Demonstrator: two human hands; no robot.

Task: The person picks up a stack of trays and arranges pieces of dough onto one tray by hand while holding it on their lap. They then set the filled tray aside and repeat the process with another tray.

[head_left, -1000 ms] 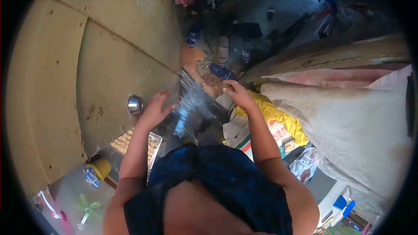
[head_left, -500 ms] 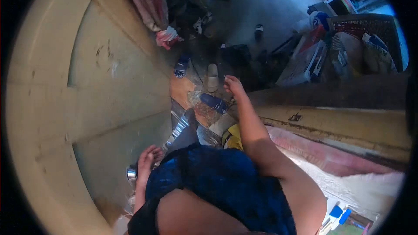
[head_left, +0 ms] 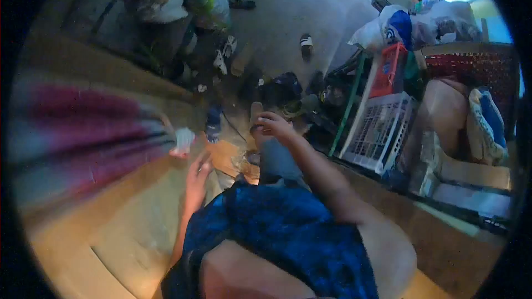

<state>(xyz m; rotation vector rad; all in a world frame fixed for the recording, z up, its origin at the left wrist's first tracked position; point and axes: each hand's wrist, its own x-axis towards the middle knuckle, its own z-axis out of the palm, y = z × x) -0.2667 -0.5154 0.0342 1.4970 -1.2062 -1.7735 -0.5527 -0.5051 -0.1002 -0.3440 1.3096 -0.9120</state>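
Cluttered floor; white basket (head_left: 377,127) seemingly empty.

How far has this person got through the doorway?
Done: the body faces the room, with scattered shoes and a white laundry basket ahead. In hand: nothing; the left hand hangs open beside the door, the right hand is raised empty. Left: the cluttered floor ahead is uncrossed.

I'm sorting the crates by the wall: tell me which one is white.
The white crate, low beside the green pole; the red crate stands above it.
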